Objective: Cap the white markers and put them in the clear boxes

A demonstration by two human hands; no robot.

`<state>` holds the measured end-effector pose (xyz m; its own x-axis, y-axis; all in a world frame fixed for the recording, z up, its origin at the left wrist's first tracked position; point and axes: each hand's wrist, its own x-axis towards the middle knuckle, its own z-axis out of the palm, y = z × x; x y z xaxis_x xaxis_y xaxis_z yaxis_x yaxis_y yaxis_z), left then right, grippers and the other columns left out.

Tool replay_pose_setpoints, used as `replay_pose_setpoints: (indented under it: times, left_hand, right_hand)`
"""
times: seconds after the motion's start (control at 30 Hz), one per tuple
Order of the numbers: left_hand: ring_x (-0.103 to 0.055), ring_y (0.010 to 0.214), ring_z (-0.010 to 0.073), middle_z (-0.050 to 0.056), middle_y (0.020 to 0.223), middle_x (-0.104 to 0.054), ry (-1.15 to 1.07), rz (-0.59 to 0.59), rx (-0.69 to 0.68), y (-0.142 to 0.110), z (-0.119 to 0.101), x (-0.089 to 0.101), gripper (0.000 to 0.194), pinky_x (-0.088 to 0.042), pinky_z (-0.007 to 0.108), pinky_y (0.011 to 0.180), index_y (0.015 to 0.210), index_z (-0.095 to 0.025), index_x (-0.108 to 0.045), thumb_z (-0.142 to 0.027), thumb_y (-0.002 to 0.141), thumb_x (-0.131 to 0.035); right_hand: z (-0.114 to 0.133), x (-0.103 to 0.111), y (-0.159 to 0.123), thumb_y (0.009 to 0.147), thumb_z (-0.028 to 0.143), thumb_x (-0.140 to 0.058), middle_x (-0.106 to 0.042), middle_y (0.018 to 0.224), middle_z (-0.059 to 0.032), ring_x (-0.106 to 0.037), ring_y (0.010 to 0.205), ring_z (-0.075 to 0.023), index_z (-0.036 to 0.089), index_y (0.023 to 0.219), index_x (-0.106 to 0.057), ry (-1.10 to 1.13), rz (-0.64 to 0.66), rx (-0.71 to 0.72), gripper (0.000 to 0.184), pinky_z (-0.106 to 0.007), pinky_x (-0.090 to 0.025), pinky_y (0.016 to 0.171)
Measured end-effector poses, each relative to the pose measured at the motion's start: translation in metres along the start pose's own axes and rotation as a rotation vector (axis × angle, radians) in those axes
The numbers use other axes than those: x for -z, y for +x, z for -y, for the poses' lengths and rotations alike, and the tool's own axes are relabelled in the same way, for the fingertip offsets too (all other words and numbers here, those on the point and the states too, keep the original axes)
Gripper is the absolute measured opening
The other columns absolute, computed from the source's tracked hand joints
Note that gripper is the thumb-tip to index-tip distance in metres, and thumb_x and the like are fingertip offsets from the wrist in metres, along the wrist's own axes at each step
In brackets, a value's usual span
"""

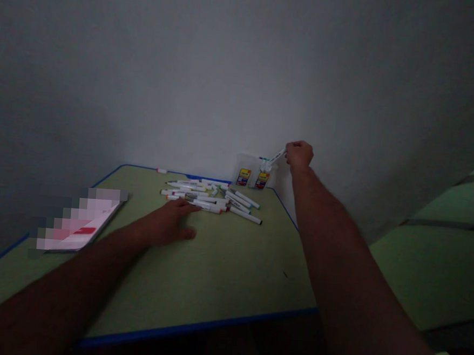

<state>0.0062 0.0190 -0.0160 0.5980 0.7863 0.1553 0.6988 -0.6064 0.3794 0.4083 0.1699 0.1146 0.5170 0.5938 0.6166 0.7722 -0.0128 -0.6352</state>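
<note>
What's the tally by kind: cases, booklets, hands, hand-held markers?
Cases: 2
Booklet: 1
Hands, left hand and right hand: 2
Held marker: 1
Total: 6
Piled markers and any in the cases overlap too much to count, so left out.

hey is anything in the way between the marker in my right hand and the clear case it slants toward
Nothing visible stands between the marker in your right hand and the clear case. What look like marker ends show at its top; room left is unclear.
</note>
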Motion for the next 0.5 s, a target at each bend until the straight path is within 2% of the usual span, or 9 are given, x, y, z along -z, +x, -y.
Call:
replay_pose_setpoints:
  times: [0.23,0.37,0.5]
  left_hand:
    - [-0.051,0.132,0.0334,0.014,0.142,-0.056,-0.004,0.001,-0.002,0.0,0.001,-0.001,0.067,-0.04,0.046,0.112,0.141,-0.023,-0.056,-0.049,0.081,-0.066]
    - [-0.05,0.133,0.0338,0.015,0.143,-0.055,0.019,0.014,0.007,0.001,-0.001,0.0,0.07,-0.039,0.046,0.114,0.143,-0.02,-0.055,-0.05,0.081,-0.065]
    - [-0.051,0.132,0.0356,0.016,0.143,-0.055,0.005,0.019,0.004,0.0,-0.003,0.003,0.068,-0.041,0.047,0.113,0.141,-0.022,-0.056,-0.048,0.079,-0.068]
  right_hand:
    - [0.002,-0.018,-0.017,0.075,0.024,-0.065,-0.075,0.092,-0.0097,-0.071,0.09,-0.0242,0.017,0.086,-0.074,-0.088,0.082,-0.013,0.016,-0.035,-0.055,0.084]
    - [0.001,-0.023,-0.021,0.07,0.019,-0.069,-0.074,0.089,-0.0119,-0.07,0.093,-0.0259,0.015,0.08,-0.073,-0.124,0.18,0.001,0.011,-0.036,-0.053,0.088]
    - [0.002,-0.029,-0.019,0.065,0.011,-0.071,-0.073,0.084,-0.0143,-0.067,0.104,-0.0293,0.014,0.071,-0.07,-0.037,0.236,0.012,0.007,-0.038,-0.052,0.094]
